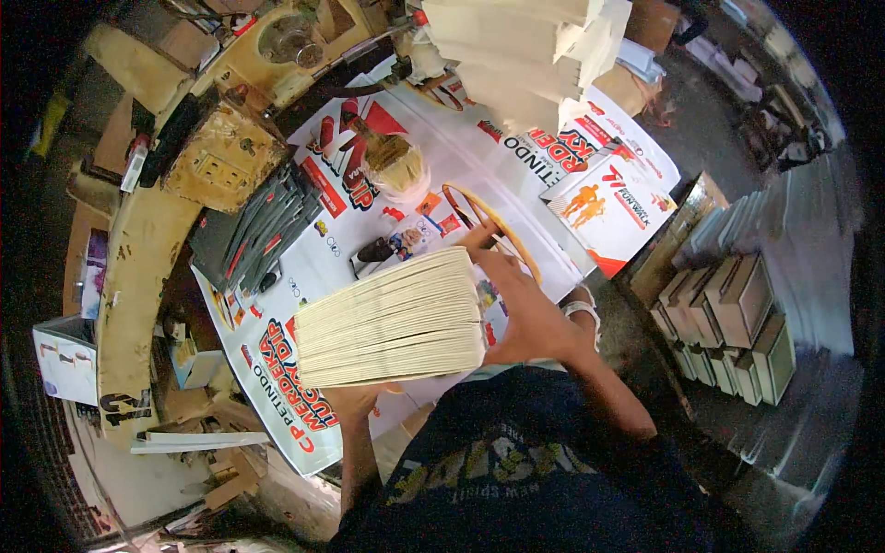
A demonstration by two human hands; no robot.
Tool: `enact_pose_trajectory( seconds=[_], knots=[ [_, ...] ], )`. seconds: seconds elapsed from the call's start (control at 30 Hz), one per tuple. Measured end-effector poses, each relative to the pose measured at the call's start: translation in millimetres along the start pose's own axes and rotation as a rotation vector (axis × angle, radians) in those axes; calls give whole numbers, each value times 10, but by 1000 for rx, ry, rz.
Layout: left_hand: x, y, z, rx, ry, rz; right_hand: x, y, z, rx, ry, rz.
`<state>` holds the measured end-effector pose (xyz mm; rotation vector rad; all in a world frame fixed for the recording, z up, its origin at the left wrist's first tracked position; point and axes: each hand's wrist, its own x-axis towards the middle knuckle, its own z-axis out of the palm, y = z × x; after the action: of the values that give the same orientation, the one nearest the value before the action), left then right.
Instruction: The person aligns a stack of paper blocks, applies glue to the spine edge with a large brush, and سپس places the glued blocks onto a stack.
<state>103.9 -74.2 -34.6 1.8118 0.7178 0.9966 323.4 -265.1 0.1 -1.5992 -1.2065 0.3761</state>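
Note:
A thick block of cream paper sections (392, 318), its folded edges upward, is held between my two hands above the table. My left hand (355, 398) supports it from below at the near left edge; its fingers are mostly hidden under the block. Against the right end presses my right hand (530, 309), thumb and fingers spread around the corner. Beyond the block lies a brush with pale, clotted bristles (398, 166) and a worn handle. A fanned pile of dark grey strips (263, 226) sits to the left, and a small dark object (375, 250) is just behind the block.
A printed white banner (304, 276) covers the table. At the far side stands a tall stack of cream paper (507, 64). Worn yellow machinery (226, 152) borders the left. Thick bound blocks (728, 313) are piled at the right, near a printed white-and-orange sheet (604, 212).

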Motion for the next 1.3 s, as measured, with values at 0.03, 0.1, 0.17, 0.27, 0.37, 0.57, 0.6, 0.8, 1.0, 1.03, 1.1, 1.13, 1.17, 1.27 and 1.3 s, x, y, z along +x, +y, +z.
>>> enact_pose_trajectory(
  seconds=[0.03, 0.1, 0.17, 0.27, 0.37, 0.57, 0.6, 0.8, 1.0, 1.03, 1.1, 1.13, 1.17, 1.27, 1.3],
  knots=[
    [-34, -67, -37, 48, -25, -37, 51, -3, 6, -17, -18, -3],
    [-68, -229, -155, 195, -115, -85, 104, -18, -4, 3, -62, 39],
    [-83, -514, -295, 258, -115, 0, 122, -56, -9, 79, -114, 124],
    [72, -363, -209, 95, -84, 209, 89, 15, 38, 6, -16, -26],
    [584, 988, -76, 27, -116, 378, 82, 0, 55, 49, -20, 50],
    [780, 1836, 290, 488, -540, 758, 77, 38, 58, -54, 7, -39],
    [732, 1926, 428, 604, -602, 731, 74, 58, 61, -29, 29, -61],
    [657, 1644, 602, 864, -642, 748, 56, 91, 150, 14, 94, -117],
    [679, 1611, 422, 733, -576, 766, -31, -63, 115, 54, 121, -133],
    [679, 1617, 326, 702, -552, 753, -71, 16, 100, 69, 73, -92],
    [671, 1504, 152, 448, -388, 498, -273, 312, -36, 73, -8, 14],
    [626, 1456, 64, 340, -299, 404, -240, 198, -135, 117, 32, 28],
    [576, 1354, -12, 231, -210, 312, -188, 44, -245, 159, 73, 44],
    [314, 247, -540, 403, -80, 449, 61, -264, -388, 269, 134, 5],
    [184, -25, -587, 518, -38, 464, 143, -291, -391, 235, 108, -64]
  ],
)
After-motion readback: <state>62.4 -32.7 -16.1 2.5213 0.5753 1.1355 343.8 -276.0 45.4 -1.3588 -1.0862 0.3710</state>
